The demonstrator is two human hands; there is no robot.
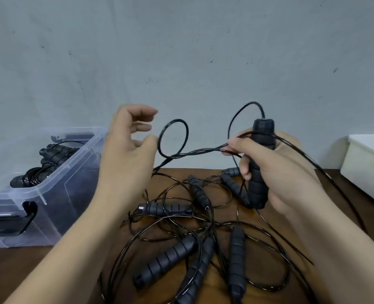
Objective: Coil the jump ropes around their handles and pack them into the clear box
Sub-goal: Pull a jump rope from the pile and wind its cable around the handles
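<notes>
My right hand [276, 170] grips a pair of black foam handles [261, 163] upright above the table and pinches thin black cord against them with thumb and forefinger. From there the cord runs left into a small loop [174, 138]. My left hand [130, 145] hovers beside that loop with fingers loosely curled, its thumb next to the cord; whether it touches is unclear. Below lies a tangle of loose jump ropes [188, 242] with several black handles on the wooden table [28, 273]. At the left stands the clear box [56, 185], holding coiled ropes [50, 163].
A white container [368, 170] sits at the right edge of the table. A pale wall rises behind the table. The clear box has a black latch handle [26, 218] on its near end.
</notes>
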